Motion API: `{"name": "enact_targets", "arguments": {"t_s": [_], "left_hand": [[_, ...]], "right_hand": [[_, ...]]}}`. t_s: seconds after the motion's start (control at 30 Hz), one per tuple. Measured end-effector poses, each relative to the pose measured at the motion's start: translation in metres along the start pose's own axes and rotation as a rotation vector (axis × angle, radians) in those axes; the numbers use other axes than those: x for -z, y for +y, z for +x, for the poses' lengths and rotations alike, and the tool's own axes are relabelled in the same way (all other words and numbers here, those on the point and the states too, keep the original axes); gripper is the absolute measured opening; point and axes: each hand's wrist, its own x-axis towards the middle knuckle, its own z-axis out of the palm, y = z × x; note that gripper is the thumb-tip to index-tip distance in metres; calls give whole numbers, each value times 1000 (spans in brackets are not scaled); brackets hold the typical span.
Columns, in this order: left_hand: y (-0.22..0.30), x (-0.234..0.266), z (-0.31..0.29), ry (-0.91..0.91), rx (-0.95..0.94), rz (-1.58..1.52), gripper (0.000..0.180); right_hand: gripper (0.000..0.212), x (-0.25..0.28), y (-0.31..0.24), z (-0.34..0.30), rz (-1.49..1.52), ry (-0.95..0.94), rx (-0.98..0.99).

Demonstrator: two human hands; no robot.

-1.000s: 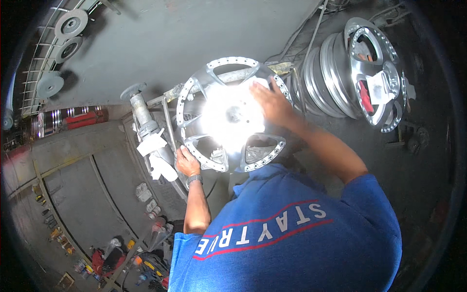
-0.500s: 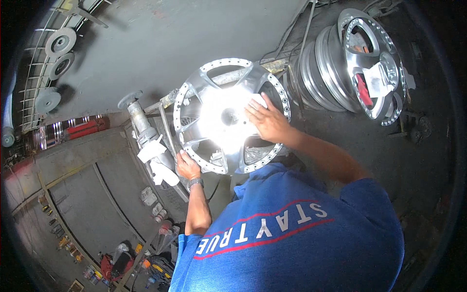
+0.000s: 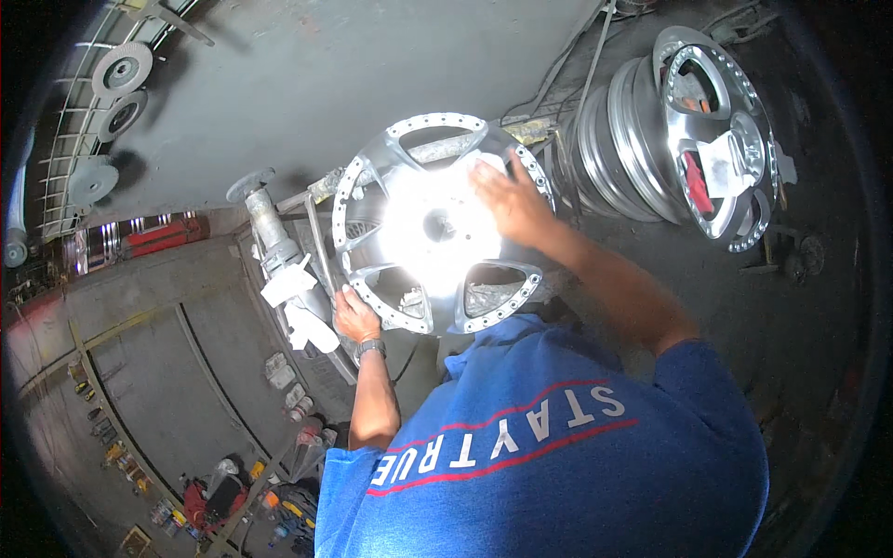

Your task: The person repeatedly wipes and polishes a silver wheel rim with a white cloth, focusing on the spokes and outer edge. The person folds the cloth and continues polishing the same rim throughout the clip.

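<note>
In front of me a silver spoked wheel face (image 3: 409,200) with a ring of bolt holes faces up, its middle lit to a white glare. My left hand (image 3: 356,314) grips its lower left rim, thumb on top. Over the upper right spoke lies my right hand (image 3: 510,203), blurred, fingers pressing a thin white sheet (image 3: 489,162) against the metal. The glare and fingers hide most of the sheet, so I cannot tell whether it is paper or cloth.
A second wheel face (image 3: 690,130) leans on stacked rims (image 3: 633,139) at the right, holding a white sheet and red cloth. Left of my wheel stands a grinder-like tool (image 3: 279,237) with white sheets (image 3: 307,321). Abrasive discs (image 3: 123,70) hang on a wire rack.
My right hand has slid slightly up along the spoke with the white sheet and is more blurred. My left hand keeps its hold on the rim.
</note>
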Motion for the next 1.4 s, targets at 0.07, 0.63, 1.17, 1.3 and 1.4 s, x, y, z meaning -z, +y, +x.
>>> {"name": "enact_targets", "arguments": {"t_s": [0.07,0.63,1.17,1.3,1.4], "left_hand": [[2,-2,2,-8,3,-1,43],[-4,-3,0,40,7,-26,46],[-8,-3,-1,8,23,-16,46],[2,-2,-1,27,40,-35,46],[2,1,0,-14,66,-52,42]], "right_hand": [[45,-2,11,21,5,-68,-279],[59,-16,-52,21,15,-80,-34],[44,-17,-5,4,-30,-24,-282],[37,-11,20,9,30,10,-536],[33,-12,26,33,-78,-33,-526]]}}
